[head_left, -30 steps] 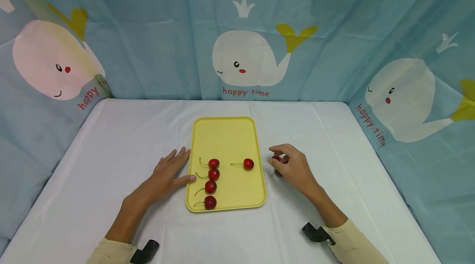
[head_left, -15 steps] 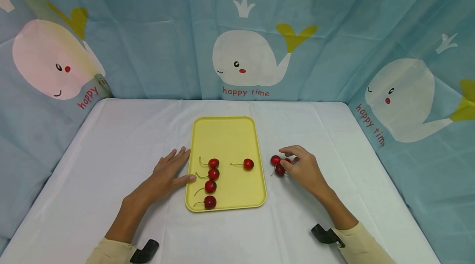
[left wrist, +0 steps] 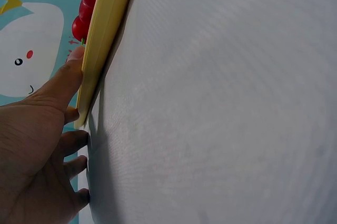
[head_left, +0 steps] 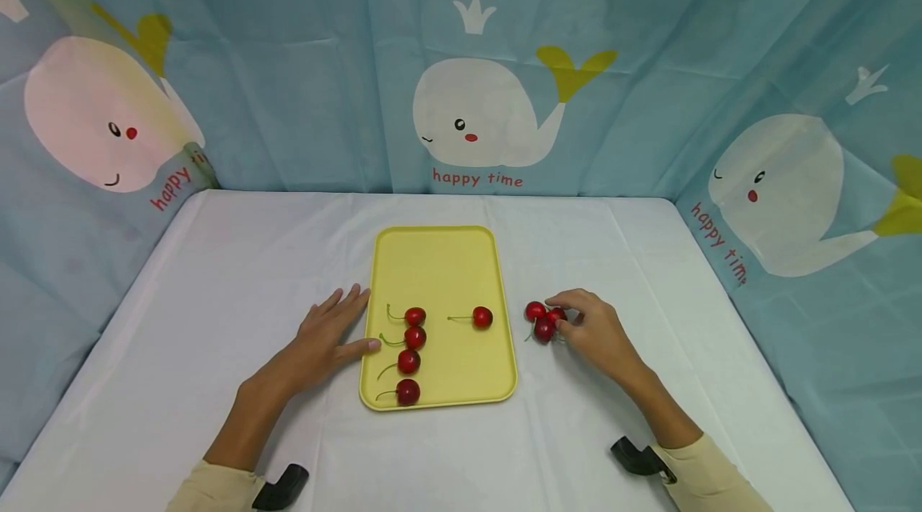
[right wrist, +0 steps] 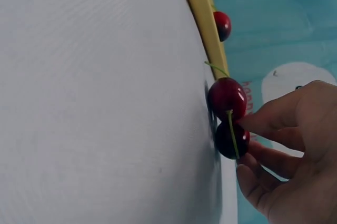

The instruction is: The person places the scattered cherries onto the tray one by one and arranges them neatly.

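A yellow tray [head_left: 446, 268] lies on the white table. Along its left side several red cherries [head_left: 408, 362] form a column, their green stems pointing left; a single cherry [head_left: 482, 318] sits at the tray's right side. My left hand [head_left: 320, 344] is spread flat beside the tray, its thumb over the left rim. Right of the tray, three cherries [head_left: 535, 311] cluster on the cloth. My right hand [head_left: 598, 336] has thumb and fingers around the rightmost cherry [head_left: 556, 316] of that cluster. In the right wrist view this dark cherry [right wrist: 226, 142] touches another cherry [right wrist: 227, 98].
A white cloth [head_left: 245, 272] covers the table. Blue curtains [head_left: 302, 96] printed with whales enclose its back and sides. Black wrist mounts [head_left: 282, 488] sit at both sleeves.
My right hand has shifted right and slightly down, letting go of the left cherry of the cluster and closing on the rightmost one. My left hand and the tray stay put.
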Motion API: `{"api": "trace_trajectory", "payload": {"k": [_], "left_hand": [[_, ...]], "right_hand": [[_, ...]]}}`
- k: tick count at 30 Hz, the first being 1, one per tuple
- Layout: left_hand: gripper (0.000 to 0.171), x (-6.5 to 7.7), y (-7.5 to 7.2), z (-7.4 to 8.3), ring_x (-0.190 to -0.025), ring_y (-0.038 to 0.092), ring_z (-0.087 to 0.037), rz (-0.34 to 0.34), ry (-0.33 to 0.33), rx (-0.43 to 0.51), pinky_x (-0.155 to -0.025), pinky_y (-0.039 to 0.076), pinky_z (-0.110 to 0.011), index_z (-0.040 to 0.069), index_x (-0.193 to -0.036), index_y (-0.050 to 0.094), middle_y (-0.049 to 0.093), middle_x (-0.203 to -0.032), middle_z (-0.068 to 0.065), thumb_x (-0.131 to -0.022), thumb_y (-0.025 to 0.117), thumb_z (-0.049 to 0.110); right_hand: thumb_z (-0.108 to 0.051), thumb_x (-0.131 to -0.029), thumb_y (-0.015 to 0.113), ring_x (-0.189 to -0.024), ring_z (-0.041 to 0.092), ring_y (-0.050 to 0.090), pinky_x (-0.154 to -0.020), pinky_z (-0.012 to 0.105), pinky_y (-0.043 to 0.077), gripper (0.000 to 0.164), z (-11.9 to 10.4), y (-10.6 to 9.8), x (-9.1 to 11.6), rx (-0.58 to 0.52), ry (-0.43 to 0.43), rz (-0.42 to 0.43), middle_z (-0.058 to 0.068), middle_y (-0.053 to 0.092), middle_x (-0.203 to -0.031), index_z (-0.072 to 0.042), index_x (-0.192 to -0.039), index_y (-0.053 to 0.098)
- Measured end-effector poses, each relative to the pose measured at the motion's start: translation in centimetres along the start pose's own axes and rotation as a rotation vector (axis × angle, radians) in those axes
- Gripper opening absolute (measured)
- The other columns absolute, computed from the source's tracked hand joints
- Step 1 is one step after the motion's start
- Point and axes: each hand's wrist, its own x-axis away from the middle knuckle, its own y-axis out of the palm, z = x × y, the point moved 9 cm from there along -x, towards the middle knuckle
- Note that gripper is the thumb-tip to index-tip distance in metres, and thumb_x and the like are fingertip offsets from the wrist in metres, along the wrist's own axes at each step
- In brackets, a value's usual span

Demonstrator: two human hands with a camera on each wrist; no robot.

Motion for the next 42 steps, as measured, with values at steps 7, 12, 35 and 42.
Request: {"api": "trace_trajectory", "payload": {"k": [7,12,35,42], "left_hand": [[0.092,0.0,-0.3,0.3,-0.161,0.015,-0.048,0.013,0.025,0.004,-0.126,0.007,-0.073,0.007,-0.166,0.034,0.027,-0.173,-0.021,-0.096,0.073,0.053],[0.092,0.1,-0.3,0.4,-0.161,0.014,-0.048,0.012,0.025,0.001,-0.126,0.007,-0.073,0.007,-0.166,0.033,0.027,-0.173,-0.021,-0.097,0.073,0.052],[0.094,0.0,0.0,0.0,-0.162,0.013,-0.047,0.004,0.019,0.006,-0.127,0.005,-0.072,0.007,-0.167,0.032,0.025,-0.174,-0.021,-0.096,0.073,0.052],[0.093,0.0,0.0,0.0,-0.162,0.011,-0.047,-0.001,0.009,0.012,-0.127,0.004,-0.072,0.008,-0.167,0.031,0.024,-0.174,-0.021,-0.097,0.073,0.051]], "right_hand": [[-0.002,-0.089,0.08,-0.096,0.023,0.065,-0.075,0.026,0.056,0.03,0.9,0.0,0.3,-0.004,0.038,0.005,0.009,0.073,-0.12,-0.007,-0.118,0.078],[-0.005,-0.089,0.08,-0.098,0.024,0.063,-0.075,0.027,0.054,0.032,1.6,-0.4,0.7,0.015,0.064,0.02,0.009,0.071,-0.122,-0.009,-0.121,0.077],[-0.004,-0.089,0.085,-0.102,0.025,0.069,-0.078,0.025,0.058,0.04,2.1,-0.3,0.5,0.014,0.064,0.023,0.011,0.074,-0.119,-0.005,-0.128,0.074],[-0.003,-0.092,0.082,-0.098,0.022,0.068,-0.081,0.029,0.06,0.032,1.1,-0.7,0.5,0.025,0.03,0.047,0.007,0.076,-0.118,-0.012,-0.123,0.079]]}}
